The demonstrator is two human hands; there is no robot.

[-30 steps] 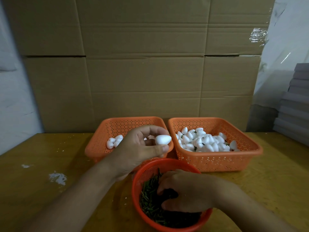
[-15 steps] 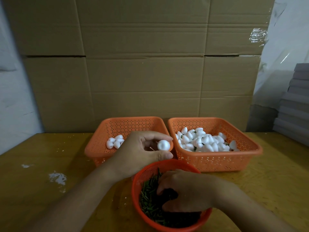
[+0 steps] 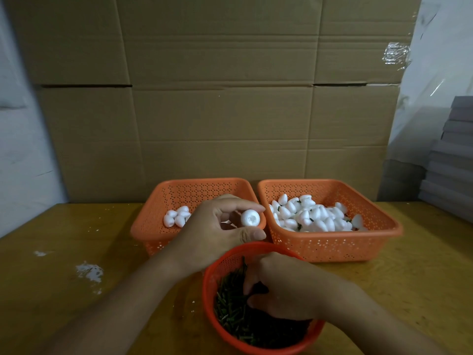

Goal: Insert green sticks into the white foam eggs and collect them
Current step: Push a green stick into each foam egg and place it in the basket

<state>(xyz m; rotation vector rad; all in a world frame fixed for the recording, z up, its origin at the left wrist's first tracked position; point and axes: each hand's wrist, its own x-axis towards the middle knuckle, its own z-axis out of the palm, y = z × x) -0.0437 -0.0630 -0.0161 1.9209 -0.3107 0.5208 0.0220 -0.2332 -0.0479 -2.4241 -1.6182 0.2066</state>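
while pinched between thumb and fingertips of left hand (image 3: 217, 231), foam egg (image 3: 250, 218) held above the gap between the two square baskets, blunt end with its small dimple turned toward the camera, likely so a stick can go straight in. right hand (image 3: 284, 290) down in round red basket (image 3: 212, 272), fingers curled among green sticks (image 3: 230, 301); cannot tell whether a stick is already gripped, fingertips hidden in the pile. round basket nearest the body, directly under the held egg, probably to keep the reach short. left orange basket (image 3: 153, 226) behind the left hand, holding a small cluster of eggs (image 3: 176, 217). right orange basket (image 3: 332, 248) just beside it, heaped with eggs (image 3: 307, 216), dark green bits showing between several, so judged the collecting bin for finished pieces. all three baskets on yellow wooden table (image 3: 64, 290), white foam crumbs (image 3: 89, 271) scattered at left. cardboard sheet (image 3: 230, 98) upright behind; grey stacked slabs (image 3: 455, 162) at right edge.
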